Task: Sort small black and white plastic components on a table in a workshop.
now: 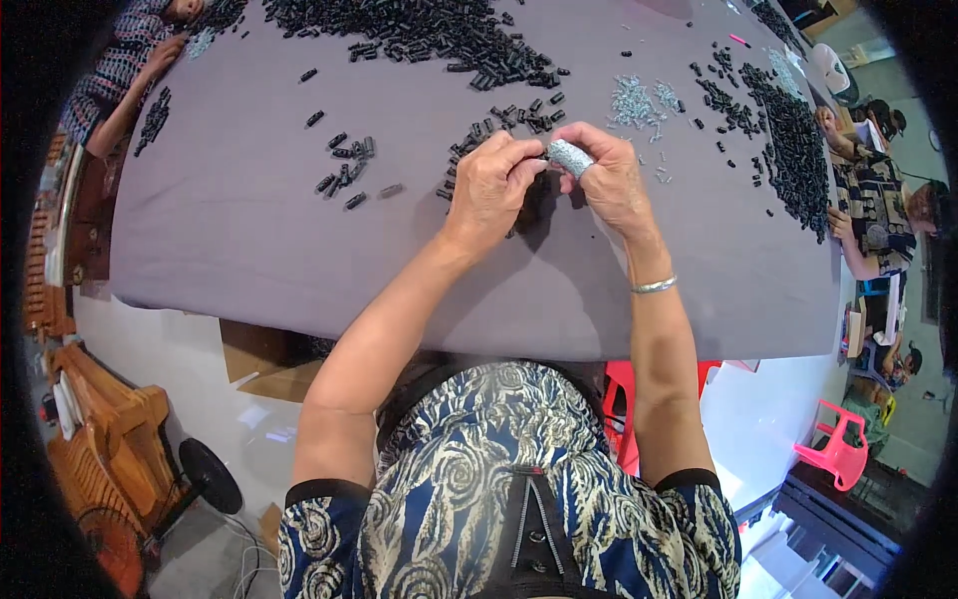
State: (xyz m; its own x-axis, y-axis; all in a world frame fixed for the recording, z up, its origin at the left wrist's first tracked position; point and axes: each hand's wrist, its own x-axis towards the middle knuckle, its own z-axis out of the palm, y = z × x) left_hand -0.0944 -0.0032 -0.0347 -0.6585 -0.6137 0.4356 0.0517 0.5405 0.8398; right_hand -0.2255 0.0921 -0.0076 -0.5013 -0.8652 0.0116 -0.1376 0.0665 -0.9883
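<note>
Over the table my two hands meet at the fingertips. My left hand (487,192) is closed in a pinch on a small black piece, mostly hidden by the fingers. Between the thumb and fingers of my right hand (616,187) is a silvery, grainy, rounded clump (571,158); I cannot tell what it is made of. The two held things lie close together, perhaps touching. Behind and below my left hand is a loose pile of small black cylinders (481,132), partly covered by the hands. Small silvery pieces (633,102) are scattered beyond my right hand.
Grey cloth covers the table (259,250). A large heap of black cylinders (439,40) lies at the far side, a smaller group (344,155) to the left, another heap (793,150) at the right. People sit at both sides. A pink chair (836,449) stands at lower right.
</note>
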